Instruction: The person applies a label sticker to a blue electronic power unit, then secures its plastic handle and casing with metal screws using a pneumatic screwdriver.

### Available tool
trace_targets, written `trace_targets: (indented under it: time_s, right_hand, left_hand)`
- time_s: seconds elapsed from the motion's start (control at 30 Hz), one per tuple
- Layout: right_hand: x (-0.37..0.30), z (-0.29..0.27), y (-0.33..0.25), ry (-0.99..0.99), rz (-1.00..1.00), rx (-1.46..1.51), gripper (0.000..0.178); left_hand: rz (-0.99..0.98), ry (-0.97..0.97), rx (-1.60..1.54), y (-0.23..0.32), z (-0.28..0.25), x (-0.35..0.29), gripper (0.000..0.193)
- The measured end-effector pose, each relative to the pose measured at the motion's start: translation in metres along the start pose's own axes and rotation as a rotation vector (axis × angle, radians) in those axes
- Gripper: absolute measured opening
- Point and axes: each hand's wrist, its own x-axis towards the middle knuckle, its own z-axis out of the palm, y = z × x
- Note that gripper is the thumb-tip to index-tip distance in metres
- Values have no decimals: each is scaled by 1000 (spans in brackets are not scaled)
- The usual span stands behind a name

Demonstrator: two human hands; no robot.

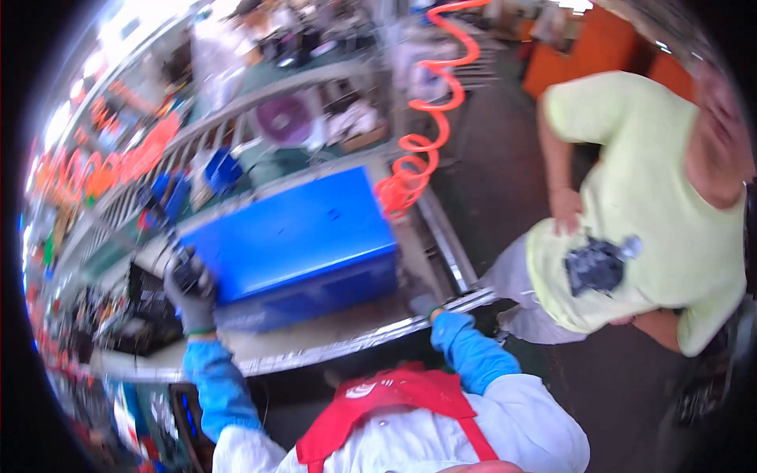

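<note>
Evidently the biggest thing here is the desk [347, 319], a pale top with a shiny metal edge that bends across the view just ahead of the wearer. Past its right-hand corner stands a co-worker [631, 197] in a pale yellow-green shirt, one hand lowered near the hip. Next in size comes the blue box [292, 229], lying on the desk between the wearer's two hands, its broad top face up and its long side toward the wearer. An orange coiled hose [436, 106] drops to a bunch just beside the box's far right corner. Left of the box sits a black crate [154, 292], blurred. The right hand [426, 304], gloved in grey below a blue sleeve, is at the desk's near edge, apart from the box; blur hides its fingers, so I cannot tell how open it is or whether it holds anything. The left hand [189, 296], also gloved, is closed around a dark tool [186, 272] right beside the box's left end.
</note>
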Motion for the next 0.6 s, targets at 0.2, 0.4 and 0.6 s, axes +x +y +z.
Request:
trace_targets:
  time_s: [0.2, 0.4, 0.6]
  right_hand:
    - [-35, 6, -1, 114, 74, 275, 62]
    - [-55, 16, 13, 82, -47, 77, 56]
    - [-51, 18, 17, -21, 20, 44, 66]
  left_hand:
    - [72, -564, -249, -15, 49, 27, 48]
    - [-161, -247, -573, -58, 32, 43, 46]
    - [-121, -438, -513, -59, 28, 32, 43]
